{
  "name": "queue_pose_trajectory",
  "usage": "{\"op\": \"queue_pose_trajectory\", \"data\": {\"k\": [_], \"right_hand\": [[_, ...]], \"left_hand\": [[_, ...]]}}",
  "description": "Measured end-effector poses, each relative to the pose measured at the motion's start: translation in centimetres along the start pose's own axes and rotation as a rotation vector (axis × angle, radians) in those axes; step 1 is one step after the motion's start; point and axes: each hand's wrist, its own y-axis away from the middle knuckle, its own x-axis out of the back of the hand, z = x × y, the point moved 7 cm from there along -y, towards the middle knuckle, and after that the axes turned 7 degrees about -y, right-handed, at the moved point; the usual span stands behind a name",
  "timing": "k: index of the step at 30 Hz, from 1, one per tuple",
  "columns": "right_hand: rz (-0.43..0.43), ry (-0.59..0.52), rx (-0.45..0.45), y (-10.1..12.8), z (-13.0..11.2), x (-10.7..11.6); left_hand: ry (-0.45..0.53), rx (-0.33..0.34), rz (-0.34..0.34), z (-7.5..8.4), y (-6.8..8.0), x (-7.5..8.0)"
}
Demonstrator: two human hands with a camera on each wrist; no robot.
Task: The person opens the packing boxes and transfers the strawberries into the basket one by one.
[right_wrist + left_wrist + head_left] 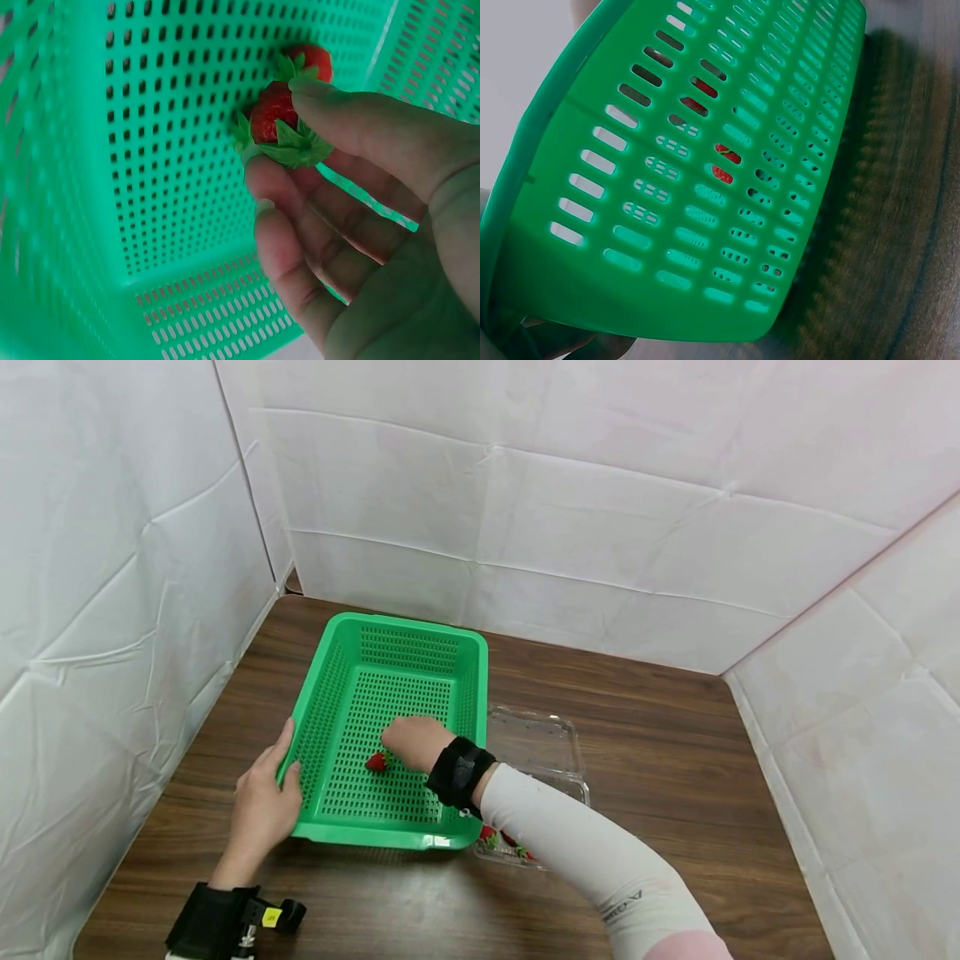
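Head view first: a green slotted basket [360,693] sits on the wooden table [675,760], a bit left of the middle, long side running away from the person. The left hand [262,802] is on the basket's near-left rim, fingers curled over the edge, thumb on the outside, so that grip is clamped on the rim. The right hand [416,742] is down inside the basket over the floor, near the front half, sleeve crossing the basket's right wall.

Right wrist view shows it better: thumb and fingers pinch a strawberry [274,120] by its leafy end, right down at the slotted floor. A second strawberry [311,61] lies just behind it, touching or nearly so. Basket walls stand close on both sides there, but most of the floor is bare.

Left wrist view just looks up through the basket's side, with red bits visible through the slots.

A clear plastic clamshell [536,747] lies open just beside the basket's right wall, touching or very near it, with a few more strawberries [506,842] in its near half, partly hidden under the forearm. White panel walls box in the table on three sides; the right half of the table has lots of open room.
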Motion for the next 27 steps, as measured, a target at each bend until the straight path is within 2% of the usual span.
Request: {"op": "queue_pose_trajectory", "data": {"k": [11, 21, 27], "right_hand": [[0.013, 0.046, 0.004, -0.1, -1.4, -1.2], [0.059, 0.032, 0.003, -0.3, -1.7, -1.9], [0.054, 0.044, -0.019, -0.3, -1.6, -1.9]], "left_hand": [[0.002, 0.001, -0.001, -0.1, 0.0, 0.0], [-0.001, -0.008, 0.013, 0.1, 0.1, 0.1], [0.004, 0.003, 0.005, 0.0, 0.0, 0.1]]}}
